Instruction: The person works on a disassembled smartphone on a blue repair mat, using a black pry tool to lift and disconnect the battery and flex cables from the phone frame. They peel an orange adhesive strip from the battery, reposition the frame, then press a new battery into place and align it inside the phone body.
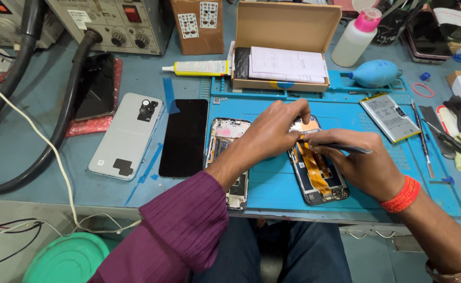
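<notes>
An opened phone point(317, 173) with an orange flex cable running down its middle lies on the blue work mat point(272, 183), which covers the surface in front of the person. The left hand point(272, 131) reaches across and rests on the phone's upper end, its fingers point(298, 112) curled and pressed down at the top edge. The right hand point(361, 160) sits just beside it, fingers pinched around a thin dark tool point(345, 149) that lies across the hand, its far tip pointing right; the working end is hidden under the hands. A second bare phone frame point(225, 141) lies to the left, partly under the left forearm, next to a black screen panel point(184, 137) and a pale back cover point(127, 135). Behind the mat, an open cardboard box point(285, 31) holds folded white papers and a dark flat piece. A flat battery point(389, 117) lies to the right.
</notes>
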Motion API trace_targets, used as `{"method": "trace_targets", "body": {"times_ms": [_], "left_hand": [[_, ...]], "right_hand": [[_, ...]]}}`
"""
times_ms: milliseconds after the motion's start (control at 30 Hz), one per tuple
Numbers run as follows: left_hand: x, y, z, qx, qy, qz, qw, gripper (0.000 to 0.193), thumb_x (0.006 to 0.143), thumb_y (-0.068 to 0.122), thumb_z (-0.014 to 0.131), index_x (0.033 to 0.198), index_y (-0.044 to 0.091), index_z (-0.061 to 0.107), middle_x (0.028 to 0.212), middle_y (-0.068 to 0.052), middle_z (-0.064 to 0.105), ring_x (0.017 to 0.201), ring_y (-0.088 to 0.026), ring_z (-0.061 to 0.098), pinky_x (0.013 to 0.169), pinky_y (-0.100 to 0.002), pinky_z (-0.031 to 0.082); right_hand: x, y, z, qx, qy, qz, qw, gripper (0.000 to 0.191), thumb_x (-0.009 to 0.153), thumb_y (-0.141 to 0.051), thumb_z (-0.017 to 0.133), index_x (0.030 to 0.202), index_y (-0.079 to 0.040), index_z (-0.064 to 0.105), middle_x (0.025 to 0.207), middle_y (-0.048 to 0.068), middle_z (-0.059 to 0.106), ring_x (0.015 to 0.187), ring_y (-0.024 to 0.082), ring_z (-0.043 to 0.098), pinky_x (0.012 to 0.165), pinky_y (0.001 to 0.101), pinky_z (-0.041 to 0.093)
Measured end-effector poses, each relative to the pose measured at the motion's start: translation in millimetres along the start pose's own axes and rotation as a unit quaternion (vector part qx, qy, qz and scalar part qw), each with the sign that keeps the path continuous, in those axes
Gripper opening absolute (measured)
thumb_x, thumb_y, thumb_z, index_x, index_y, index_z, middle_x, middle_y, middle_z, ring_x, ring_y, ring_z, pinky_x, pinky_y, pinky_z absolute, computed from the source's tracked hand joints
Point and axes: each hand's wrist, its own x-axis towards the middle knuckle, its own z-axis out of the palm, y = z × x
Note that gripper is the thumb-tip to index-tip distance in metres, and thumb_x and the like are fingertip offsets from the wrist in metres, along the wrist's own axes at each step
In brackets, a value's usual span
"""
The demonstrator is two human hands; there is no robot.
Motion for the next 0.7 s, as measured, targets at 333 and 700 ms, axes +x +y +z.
{"method": "trace_targets", "body": {"times_ms": [333,700], "left_hand": [[1,3,-3,0.001,-0.009,-0.017,1.0,0.025,0.08,0.003,0.07,0.101,0.006,0.057,0.099,-0.015,0.071,0.101,-0.038,0.064,0.085,-0.048,0.05],[3,2,0,0.005,-0.006,-0.016,1.0,0.024,0.08,0.003,0.071,0.1,0.007,0.058,0.1,-0.012,0.072,0.103,-0.035,0.066,0.086,-0.047,0.051]], "right_hand": [[-18,-12,-10,-0.011,-0.043,-0.008,0.999,0.027,0.082,0.003,0.07,0.109,-0.003,0.073,0.111,0.01,0.077,0.1,0.024,0.078,0.082,0.0324,0.062],[-35,-11,-24,0.003,-0.113,-0.029,0.993,0.032,0.076,0.007,0.068,0.105,-0.004,0.071,0.122,0.009,0.075,0.111,0.027,0.074,0.087,0.0346,0.062]]}}
